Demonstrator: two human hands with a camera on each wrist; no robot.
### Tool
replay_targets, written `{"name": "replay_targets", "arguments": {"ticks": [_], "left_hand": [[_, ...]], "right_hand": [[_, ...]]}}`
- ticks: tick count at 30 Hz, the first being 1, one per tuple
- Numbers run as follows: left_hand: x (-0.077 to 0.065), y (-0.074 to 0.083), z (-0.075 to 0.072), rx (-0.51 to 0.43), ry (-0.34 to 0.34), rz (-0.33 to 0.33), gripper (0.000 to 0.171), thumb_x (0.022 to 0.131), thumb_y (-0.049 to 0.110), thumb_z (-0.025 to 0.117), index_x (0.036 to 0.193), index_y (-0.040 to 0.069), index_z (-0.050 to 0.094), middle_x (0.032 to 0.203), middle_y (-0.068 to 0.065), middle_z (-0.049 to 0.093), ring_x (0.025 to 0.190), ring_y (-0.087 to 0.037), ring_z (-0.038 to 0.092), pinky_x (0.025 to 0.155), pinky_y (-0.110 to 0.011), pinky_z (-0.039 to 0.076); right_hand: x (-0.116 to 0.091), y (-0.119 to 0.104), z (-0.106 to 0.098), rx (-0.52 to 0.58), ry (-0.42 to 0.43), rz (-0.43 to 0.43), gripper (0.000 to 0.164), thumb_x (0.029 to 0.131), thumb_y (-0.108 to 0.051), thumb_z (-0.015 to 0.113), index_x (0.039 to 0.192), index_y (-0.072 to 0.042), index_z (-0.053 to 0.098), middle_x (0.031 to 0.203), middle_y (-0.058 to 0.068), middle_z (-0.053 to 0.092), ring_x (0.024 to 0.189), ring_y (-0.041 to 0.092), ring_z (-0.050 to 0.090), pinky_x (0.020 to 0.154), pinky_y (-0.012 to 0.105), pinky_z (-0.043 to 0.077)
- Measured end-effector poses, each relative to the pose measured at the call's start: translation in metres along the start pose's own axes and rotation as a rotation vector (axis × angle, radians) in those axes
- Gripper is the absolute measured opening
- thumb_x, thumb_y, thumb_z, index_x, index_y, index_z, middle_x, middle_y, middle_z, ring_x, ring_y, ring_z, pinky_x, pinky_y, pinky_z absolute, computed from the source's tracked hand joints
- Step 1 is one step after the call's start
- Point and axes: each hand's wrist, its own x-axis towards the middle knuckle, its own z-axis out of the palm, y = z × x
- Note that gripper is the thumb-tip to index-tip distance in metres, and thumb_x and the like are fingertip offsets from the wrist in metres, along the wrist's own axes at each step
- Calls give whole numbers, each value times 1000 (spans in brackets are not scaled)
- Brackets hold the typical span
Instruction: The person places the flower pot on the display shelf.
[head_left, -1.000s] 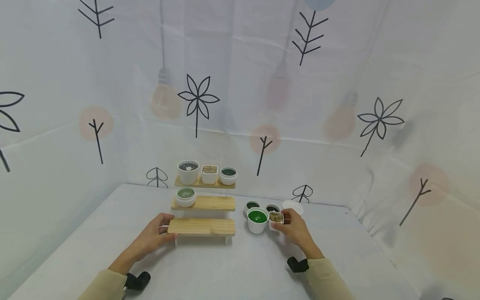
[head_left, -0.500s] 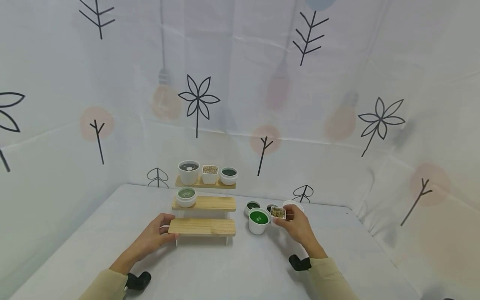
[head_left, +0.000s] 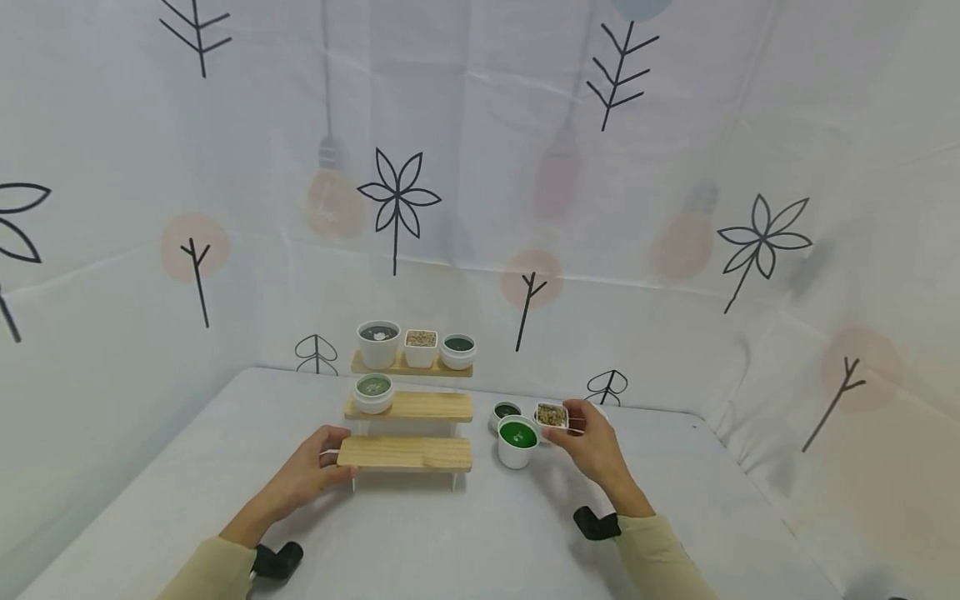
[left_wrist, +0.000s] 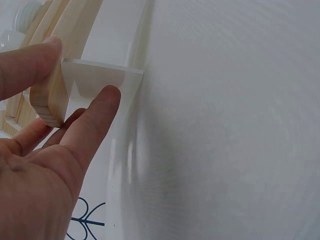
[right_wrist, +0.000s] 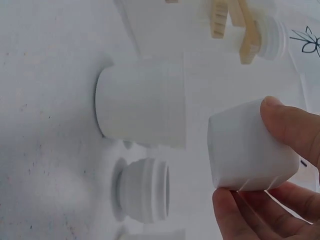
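My left hand (head_left: 311, 465) grips the left end of the lowest board (head_left: 405, 454) of a three-tier wooden stand. In the left wrist view, the thumb (left_wrist: 35, 65) lies on the wood and a finger is near the clear leg (left_wrist: 102, 75). My right hand (head_left: 597, 448) holds a small square white pot (head_left: 552, 417) of brown-green granules between thumb and fingers. In the right wrist view the square pot (right_wrist: 250, 145) is raised off the table. Just left of it stand a round white pot (head_left: 517, 454) with a bright green top and a smaller dark-green-topped pot (head_left: 504, 413).
The top tier (head_left: 412, 371) bears a large grey-topped pot (head_left: 378, 350), a square granule pot (head_left: 421, 354) and a round dark-green pot (head_left: 458, 357). A pale-green pot (head_left: 372, 398) sits at the middle tier's left end. Patterned white cloth (head_left: 480, 250) hangs behind the table.
My right hand has lifted the square pot from beside the green pot; it moved slightly right, then back left and up. My left hand stays on the stand.
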Motion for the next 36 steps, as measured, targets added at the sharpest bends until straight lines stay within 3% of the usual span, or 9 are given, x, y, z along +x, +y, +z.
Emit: {"name": "replay_targets", "arguments": {"ticks": [9, 16, 24, 36], "left_hand": [[0, -1, -1, 5, -2, 3, 64, 82, 14, 75, 133, -1, 39, 136, -24, 44, 116, -33, 55, 88, -35, 54], [4, -3, 0, 4, 1, 1, 64, 81, 12, 75, 133, 0, 39, 135, -22, 45, 116, -31, 55, 87, -34, 54], [4, 0, 0, 22, 9, -12, 65, 81, 13, 75, 133, 0, 39, 135, -22, 46, 117, -32, 54, 88, -34, 54], [4, -3, 1, 16, 12, -19, 65, 81, 13, 75, 133, 1, 40, 135, -22, 45, 116, -31, 55, 87, -33, 54]], "right_hand": [[-2, -14, 10, 79, -7, -88, 64, 78, -24, 80, 130, 0, 50, 120, 16, 59, 111, 29, 58, 95, 40, 50], [-5, -28, 21, 69, -15, -124, 64, 77, -28, 80, 130, -4, 51, 115, 11, 62, 105, 23, 60, 92, 38, 51], [-5, -42, 39, 91, -34, -140, 65, 78, -26, 80, 131, -3, 51, 113, 7, 62, 102, 21, 60, 91, 37, 52], [-3, -75, 71, 150, -76, -238, 63, 77, -26, 80, 129, -2, 52, 111, 9, 62, 99, 21, 61, 88, 36, 54]]}}
